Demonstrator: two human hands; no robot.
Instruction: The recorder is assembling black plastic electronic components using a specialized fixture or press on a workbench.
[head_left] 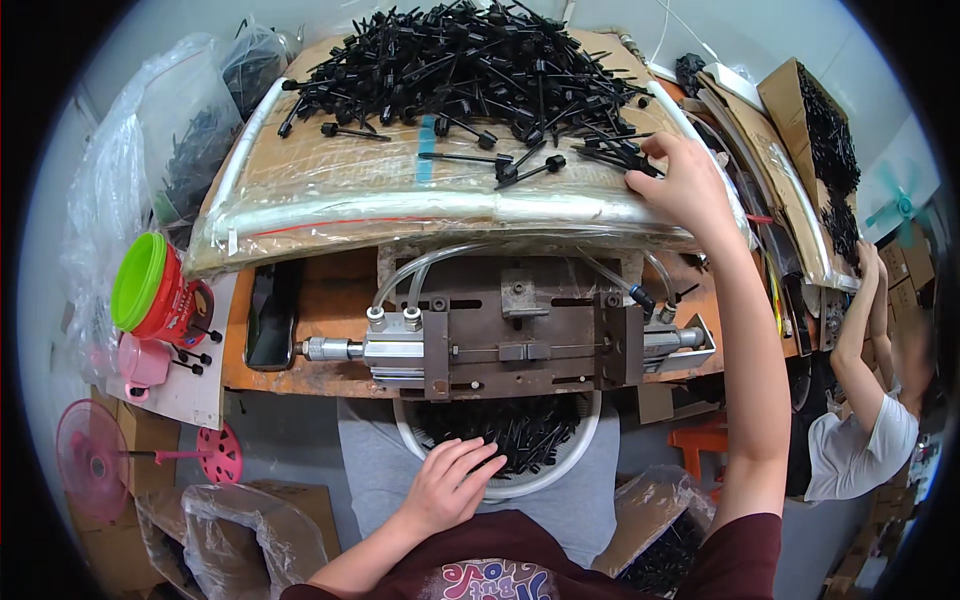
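My right hand (690, 185) reaches to the right front of a cardboard work surface (330, 185). Its thumb and fingers close around the ends of a few thin black plastic stems (612, 155) with knobbed heads. More of the same pieces form a big black heap (450, 70) behind. My left hand (450, 485) rests palm down above a white basket (597, 440) on my lap, fingers stretched out and holding nothing visible. Inside the basket lie many black plastic pieces (520, 430). Between my hands stands a metal clamping fixture (525, 352) with air cylinders and clear hoses.
White padded tubing (480, 208) edges the cardboard. Left are a phone (272, 315), a red bucket with green rim (140, 285), a pink cup (143, 362) and a pink fan (93, 460). A co-worker (865, 430) handles black pieces at the right. Plastic-lined boxes (240, 530) stand below.
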